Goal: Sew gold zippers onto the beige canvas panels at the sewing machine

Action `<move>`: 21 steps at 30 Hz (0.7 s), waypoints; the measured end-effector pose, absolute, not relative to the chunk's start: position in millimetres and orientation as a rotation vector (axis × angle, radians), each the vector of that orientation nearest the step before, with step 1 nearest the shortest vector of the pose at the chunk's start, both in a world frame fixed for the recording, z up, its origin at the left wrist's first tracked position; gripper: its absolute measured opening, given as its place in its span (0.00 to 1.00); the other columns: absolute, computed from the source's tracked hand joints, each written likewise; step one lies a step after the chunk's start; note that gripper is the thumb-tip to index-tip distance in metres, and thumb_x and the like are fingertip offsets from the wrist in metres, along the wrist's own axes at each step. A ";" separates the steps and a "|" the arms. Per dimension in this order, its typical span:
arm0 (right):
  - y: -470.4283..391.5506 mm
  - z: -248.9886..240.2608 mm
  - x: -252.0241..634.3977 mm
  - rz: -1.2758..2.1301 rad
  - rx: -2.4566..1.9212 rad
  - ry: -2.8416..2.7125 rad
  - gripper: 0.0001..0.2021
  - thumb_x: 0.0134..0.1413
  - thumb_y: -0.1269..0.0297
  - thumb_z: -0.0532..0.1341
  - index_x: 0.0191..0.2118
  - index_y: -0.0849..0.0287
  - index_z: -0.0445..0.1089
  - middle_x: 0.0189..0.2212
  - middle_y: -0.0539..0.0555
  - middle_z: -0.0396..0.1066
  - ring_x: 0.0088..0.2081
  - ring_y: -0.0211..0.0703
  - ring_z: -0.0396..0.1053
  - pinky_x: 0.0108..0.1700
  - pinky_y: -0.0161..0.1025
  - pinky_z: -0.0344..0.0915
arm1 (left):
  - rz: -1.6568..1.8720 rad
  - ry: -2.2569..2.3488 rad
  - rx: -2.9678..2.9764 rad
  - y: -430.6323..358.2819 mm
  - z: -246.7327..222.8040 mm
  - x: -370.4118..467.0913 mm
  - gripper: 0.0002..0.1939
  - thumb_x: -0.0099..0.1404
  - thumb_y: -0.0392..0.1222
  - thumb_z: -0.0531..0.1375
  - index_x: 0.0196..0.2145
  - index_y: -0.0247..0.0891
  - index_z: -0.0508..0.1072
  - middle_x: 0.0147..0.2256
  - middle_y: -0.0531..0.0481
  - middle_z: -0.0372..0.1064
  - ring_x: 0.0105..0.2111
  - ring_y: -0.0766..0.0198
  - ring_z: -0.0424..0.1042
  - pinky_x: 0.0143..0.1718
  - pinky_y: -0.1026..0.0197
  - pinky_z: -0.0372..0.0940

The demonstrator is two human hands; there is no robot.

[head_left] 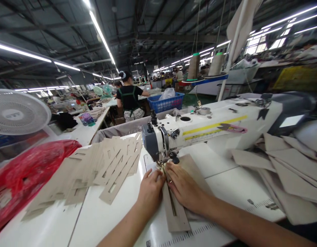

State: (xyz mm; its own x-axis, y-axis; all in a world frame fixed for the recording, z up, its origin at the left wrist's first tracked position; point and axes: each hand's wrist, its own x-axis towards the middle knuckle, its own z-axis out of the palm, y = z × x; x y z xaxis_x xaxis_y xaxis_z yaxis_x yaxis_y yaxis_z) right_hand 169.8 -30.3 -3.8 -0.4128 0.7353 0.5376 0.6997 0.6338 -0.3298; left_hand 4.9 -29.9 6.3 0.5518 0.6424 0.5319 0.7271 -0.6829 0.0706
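A slotted beige strip [177,219] lies under the needle area of a white sewing machine [199,127], its long slot running toward me. On its left edge, my left hand [151,188] has bent fingers closed at the strip, close to the presser foot [162,163]. My right hand [185,187] lies palm down along the strip's right side, fingers stretched toward the needle. Beneath that hand, a wider beige panel [190,164] extends to the right of the machine head. The fingertips partly hide the stitching spot.
Many slotted beige strips [119,168] are spread at left, beside a red plastic bag [37,178]. Beige panels [289,168] are piled at right. Thread snips [233,128] rest on the machine arm. A fan [16,113], a blue basket [166,102] and a co-worker [129,96] are beyond.
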 end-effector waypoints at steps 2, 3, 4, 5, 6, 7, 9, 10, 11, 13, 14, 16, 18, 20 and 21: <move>-34.8 -10.4 173.3 -0.051 -1.037 -2.270 0.21 0.56 0.73 0.48 0.56 0.71 0.59 0.55 0.70 0.60 0.56 0.55 0.59 0.53 0.56 0.61 | -0.835 -1.097 -2.622 -33.6 4.3 5.6 0.17 0.58 0.26 0.52 0.44 0.35 0.70 0.41 0.42 0.70 0.41 0.57 0.71 0.47 0.50 0.66; -35.8 -12.3 174.8 -0.077 -1.031 -2.307 0.22 0.57 0.73 0.47 0.57 0.73 0.58 0.56 0.70 0.59 0.57 0.55 0.58 0.54 0.55 0.61 | -0.848 -1.079 -2.623 -35.1 4.0 6.2 0.16 0.59 0.26 0.52 0.43 0.34 0.70 0.41 0.42 0.71 0.41 0.58 0.71 0.45 0.51 0.68; -36.1 -13.3 175.9 -0.086 -1.037 -2.336 0.22 0.58 0.73 0.46 0.57 0.74 0.58 0.56 0.71 0.59 0.57 0.55 0.58 0.54 0.55 0.62 | -0.856 -1.079 -2.628 -36.2 4.2 6.7 0.15 0.60 0.26 0.52 0.43 0.34 0.70 0.41 0.42 0.71 0.40 0.57 0.71 0.44 0.52 0.69; -35.6 -13.6 176.7 -0.090 -1.048 -2.352 0.22 0.58 0.74 0.46 0.57 0.75 0.58 0.56 0.71 0.59 0.57 0.55 0.58 0.54 0.55 0.62 | -0.858 -1.087 -2.636 -36.9 4.7 7.2 0.15 0.60 0.26 0.52 0.42 0.34 0.71 0.41 0.42 0.71 0.40 0.57 0.71 0.43 0.53 0.69; -34.5 -13.3 177.2 -0.091 -1.056 -2.362 0.22 0.57 0.74 0.46 0.56 0.75 0.59 0.55 0.71 0.60 0.57 0.56 0.59 0.54 0.55 0.62 | -0.859 -1.098 -2.643 -37.0 5.3 7.6 0.14 0.61 0.26 0.52 0.42 0.34 0.71 0.41 0.42 0.71 0.41 0.57 0.71 0.43 0.52 0.69; -32.8 -12.9 177.5 -0.092 -1.060 -2.372 0.22 0.57 0.74 0.46 0.56 0.76 0.59 0.55 0.71 0.60 0.57 0.56 0.59 0.55 0.55 0.61 | -0.860 -1.112 -2.651 -36.7 6.1 7.8 0.14 0.61 0.27 0.53 0.43 0.34 0.71 0.42 0.42 0.71 0.42 0.56 0.71 0.44 0.52 0.69; -27.9 -12.0 177.7 -0.093 -1.061 -2.386 0.22 0.57 0.74 0.46 0.56 0.76 0.59 0.55 0.72 0.60 0.57 0.56 0.59 0.55 0.54 0.60 | -0.854 -1.146 -2.671 -34.6 7.1 8.0 0.15 0.61 0.27 0.53 0.44 0.34 0.70 0.42 0.41 0.70 0.43 0.55 0.70 0.44 0.52 0.69; -24.7 -11.5 177.9 -0.090 -1.058 -2.389 0.22 0.57 0.74 0.47 0.55 0.76 0.59 0.54 0.72 0.61 0.56 0.56 0.59 0.56 0.54 0.60 | -0.851 -1.167 -2.677 -32.9 7.3 8.0 0.15 0.60 0.27 0.53 0.43 0.34 0.70 0.42 0.41 0.70 0.42 0.55 0.70 0.43 0.52 0.69; -21.0 -10.9 178.1 -0.082 -1.051 -2.393 0.21 0.57 0.73 0.47 0.55 0.76 0.60 0.53 0.72 0.62 0.56 0.56 0.60 0.56 0.54 0.60 | -0.843 -1.188 -2.684 -30.9 7.3 8.1 0.15 0.60 0.26 0.53 0.43 0.34 0.71 0.41 0.42 0.70 0.41 0.56 0.70 0.42 0.52 0.70; -12.4 -8.9 178.6 -0.044 -1.033 -2.402 0.20 0.58 0.73 0.46 0.54 0.74 0.61 0.51 0.70 0.65 0.54 0.55 0.62 0.55 0.54 0.59 | -0.825 -1.233 -2.694 -26.2 6.6 8.3 0.14 0.59 0.26 0.53 0.41 0.35 0.71 0.38 0.43 0.70 0.38 0.57 0.70 0.39 0.54 0.70; -8.0 -7.3 178.9 -0.009 -1.023 -2.411 0.19 0.58 0.73 0.46 0.53 0.72 0.61 0.48 0.69 0.67 0.52 0.54 0.63 0.55 0.54 0.60 | -0.818 -1.249 -2.697 -24.0 6.2 8.4 0.14 0.59 0.25 0.53 0.40 0.34 0.72 0.37 0.43 0.70 0.37 0.58 0.70 0.38 0.54 0.71; -0.6 -2.6 179.4 0.078 -1.018 -2.426 0.16 0.58 0.73 0.46 0.49 0.70 0.63 0.44 0.66 0.69 0.47 0.52 0.67 0.52 0.53 0.62 | -0.812 -1.266 -2.698 -20.3 5.7 8.4 0.13 0.58 0.25 0.53 0.39 0.34 0.72 0.36 0.43 0.69 0.36 0.58 0.70 0.38 0.55 0.70; 2.9 2.6 179.7 0.158 -1.026 -2.423 0.15 0.59 0.74 0.45 0.46 0.68 0.64 0.41 0.64 0.69 0.42 0.50 0.68 0.48 0.52 0.64 | -0.816 -1.271 -2.694 -19.1 6.5 8.0 0.13 0.59 0.26 0.53 0.39 0.34 0.72 0.36 0.43 0.69 0.37 0.57 0.70 0.37 0.55 0.70; 1.3 6.2 179.8 0.197 -1.025 -2.414 0.14 0.59 0.73 0.46 0.46 0.67 0.64 0.42 0.64 0.69 0.43 0.50 0.68 0.48 0.52 0.65 | -0.816 -1.269 -2.699 -21.1 8.4 7.5 0.14 0.59 0.26 0.53 0.40 0.34 0.72 0.37 0.42 0.69 0.37 0.58 0.70 0.37 0.55 0.71; -1.1 6.6 179.7 0.198 -1.026 -2.402 0.14 0.59 0.72 0.47 0.47 0.67 0.64 0.43 0.65 0.69 0.45 0.51 0.67 0.49 0.52 0.64 | -0.821 -1.261 -2.706 -23.3 9.5 7.4 0.14 0.59 0.25 0.53 0.41 0.34 0.72 0.37 0.43 0.70 0.37 0.58 0.71 0.37 0.55 0.71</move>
